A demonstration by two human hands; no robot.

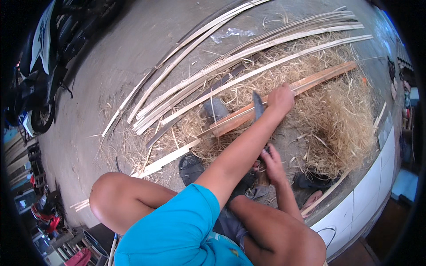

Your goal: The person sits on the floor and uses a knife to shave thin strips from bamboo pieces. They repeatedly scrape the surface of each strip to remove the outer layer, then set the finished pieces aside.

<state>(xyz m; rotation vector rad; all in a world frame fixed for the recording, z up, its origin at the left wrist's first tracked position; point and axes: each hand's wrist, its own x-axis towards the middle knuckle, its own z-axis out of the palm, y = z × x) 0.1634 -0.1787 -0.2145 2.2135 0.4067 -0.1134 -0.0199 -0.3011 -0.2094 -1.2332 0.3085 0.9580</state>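
Observation:
My left hand (282, 99) is closed over a thin bamboo strip (207, 131) that lies along a reddish-brown wooden beam (328, 76). The left forearm crosses over the beam and hides part of it. Below that forearm, my right hand (272, 165) grips the dark handle of a knife. The grey knife blade (258, 103) points away from me and shows beyond the left forearm, against the beam; its middle is hidden. A pale strip (166, 162) stretches from the beam's near end toward my left knee.
Long pale bamboo strips (195, 82) lie beyond the beam. Curly shavings (339, 126) heap around it. A grey block (215, 108) supports the beam's left part. White tiles (370, 186) edge the right side, and a motorcycle (42, 66) stands far left.

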